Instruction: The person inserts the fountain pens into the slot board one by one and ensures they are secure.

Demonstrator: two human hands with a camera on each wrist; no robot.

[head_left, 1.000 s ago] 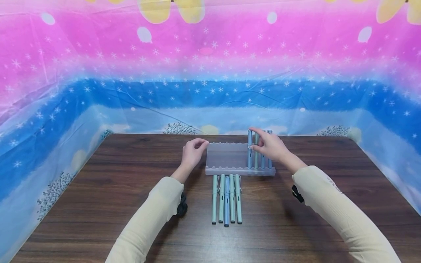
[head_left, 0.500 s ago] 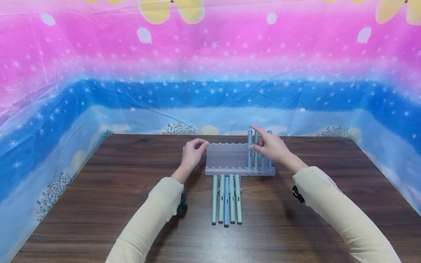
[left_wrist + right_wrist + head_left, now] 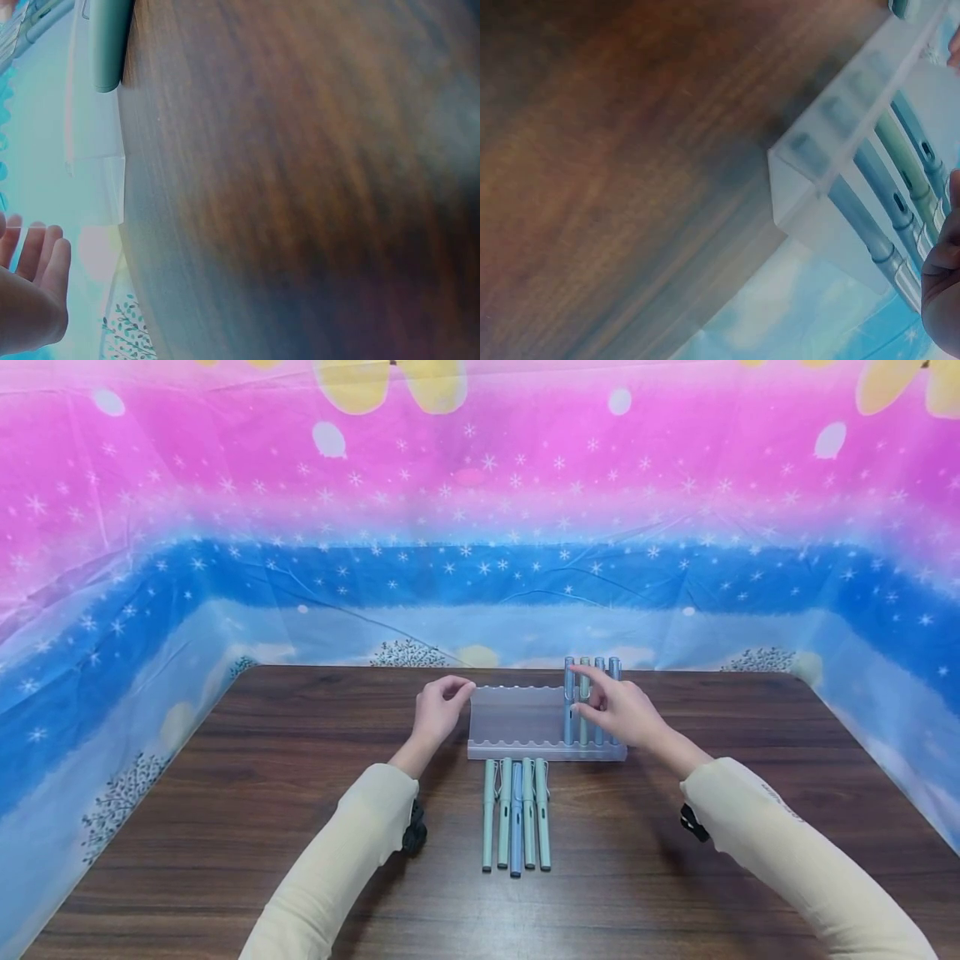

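Note:
A clear plastic pen rack (image 3: 517,717) with scalloped edges stands toward the back of the table. My left hand (image 3: 437,717) pinches its upper left corner between thumb and fingertips. At the rack's right end several pens stand upright in the notches: a blue pen (image 3: 569,727) leftmost, a green pen (image 3: 584,727) beside it, then more blue ones. My right hand (image 3: 626,706) is in front of these pens, thumb and index finger spread apart, holding nothing. In the right wrist view the blue pen (image 3: 862,221) at the rack's end leans back against it.
In front of the rack several pens lie side by side on the brown wooden table (image 3: 300,777), green pens (image 3: 489,827) around one blue pen (image 3: 516,835). A patterned cloth (image 3: 480,568) hangs around the table's back and sides.
My right hand has let go of the leftmost standing blue pen, the index finger lifting off its top, and has drawn slightly right and down. The left hand has stayed put.

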